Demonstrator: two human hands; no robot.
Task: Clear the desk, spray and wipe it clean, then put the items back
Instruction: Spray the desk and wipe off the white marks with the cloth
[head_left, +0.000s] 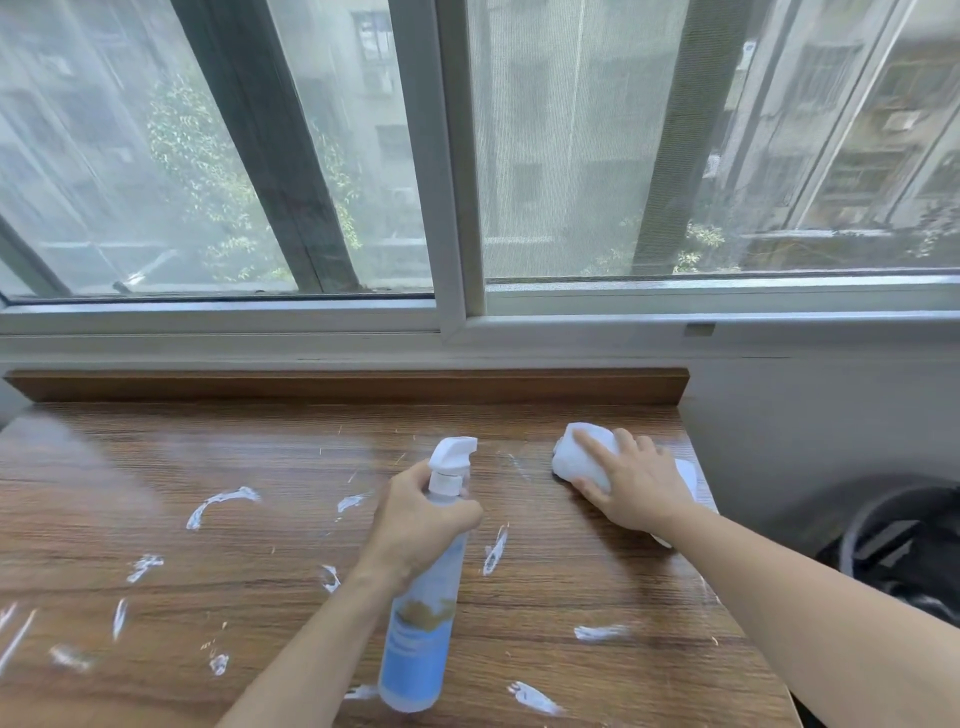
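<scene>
1. Step in hand: spray-and-wipe. The desk (156, 467) carries no items in view, so clearing looks done; putting things back hasn't started.
2. Your left hand (415, 525) is wrapped round the neck of the spray bottle (423, 613), just under the white trigger head. The nozzle points away from you toward the window (311, 156). The bottle is tilted, body slanting back toward you over the desk middle.
3. Your right hand (631, 480) presses down on a bunched white cloth (576, 457) at the far right of the desk, near the back ledge. Fingers are spread over it, thumb along its near edge; more a flat press than a clamp.
4. White foam streaks (223, 501) lie scattered across the left, centre and near edge. None look wiped yet.
5. Next move, my read: enough spray is down. Set the bottle off the desk, then sweep the cloth leftward through the streaks, working from the back ledge toward you.
6. Watch the right edge: part of the cloth trails there and could slide off.
</scene>
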